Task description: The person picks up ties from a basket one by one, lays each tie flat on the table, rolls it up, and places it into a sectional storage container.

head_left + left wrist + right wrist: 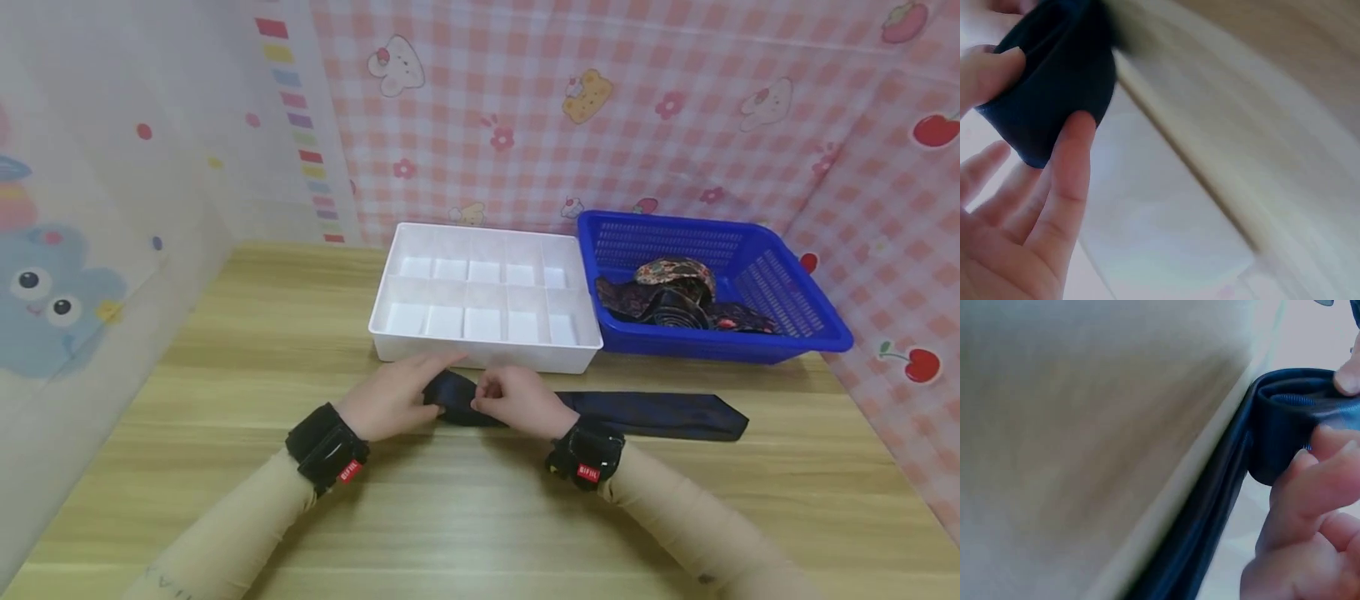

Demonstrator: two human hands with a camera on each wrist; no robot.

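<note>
A dark navy necktie [660, 414] lies lengthwise on the table, its pointed end to the right. Its left part is coiled into a loose roll [1279, 437], with folded layers showing at the roll's edge. My left hand [390, 398] holds the left side of this roll, thumb on one side and fingertips on the other, as the left wrist view shows. Close by, my right hand [525, 402] has its fingers curled in and pinches the tie at the roll's right side. The flat length runs out under the right hand and wrist.
Just behind the hands stands a white divided box [487, 354] with two rows of compartments. To its right, a blue plastic basket [720, 343] contains several patterned, rolled ties [675, 292]. Patterned cloth walls [525, 108] border the wooden table [465, 525] at back and sides.
</note>
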